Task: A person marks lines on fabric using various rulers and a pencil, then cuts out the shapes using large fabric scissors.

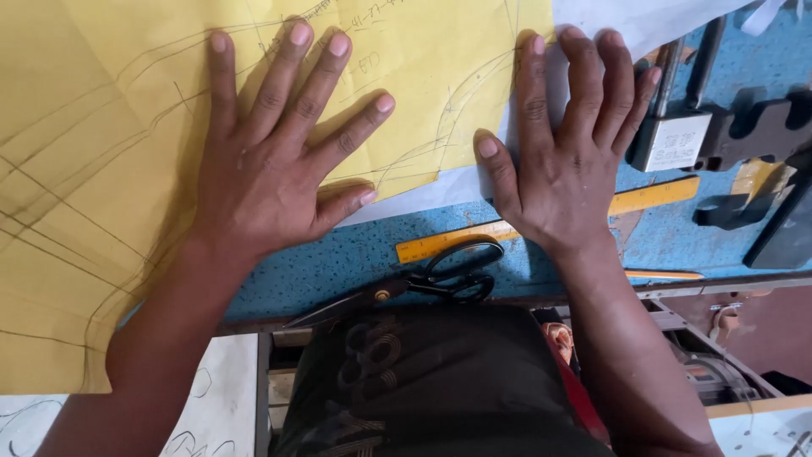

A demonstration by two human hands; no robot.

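My left hand (271, 161) lies flat, fingers spread, on the yellow pattern paper (110, 211) so it stays smooth on the blue counter (338, 262). My right hand (567, 144), also splayed, pins its edge and the white sheet (448, 186); black scissors (414, 288) wait by the yellow ruler (440, 244).

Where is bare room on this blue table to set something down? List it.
Bare blue table lies between the yellow paper, the scissors and the ruler. A smaller patch sits right of the right hand, under the padlock. The far right is crowded with black tools.
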